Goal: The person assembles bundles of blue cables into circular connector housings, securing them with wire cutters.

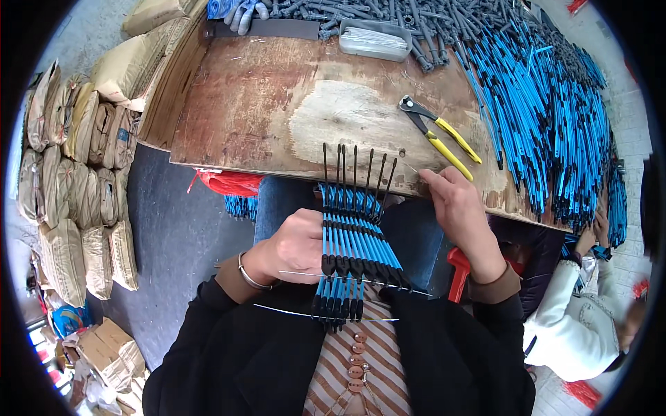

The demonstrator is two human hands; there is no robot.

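My left hand [297, 243] is closed around the left side of a fanned row of blue and black plastic strips [364, 241]. Their black tips point up toward the table edge. Two thin metal wires [281, 308] run crosswise through the lower part of the row, their ends sticking out at the sides. My right hand [454, 201] is pinched at the table's front edge, to the right of the strips. A short bit of thin metal wire [412, 168] shows at its fingertips; the rest is hidden.
Yellow-handled pliers [438, 137] lie on the worn wooden table [236, 104]. Behind are a tray of metal pins [374, 43] and grey plastic parts [416, 21]. Blue strips [548, 118] heap at right, near a co-worker in white [579, 326]. Sacks [83, 187] are stacked left.
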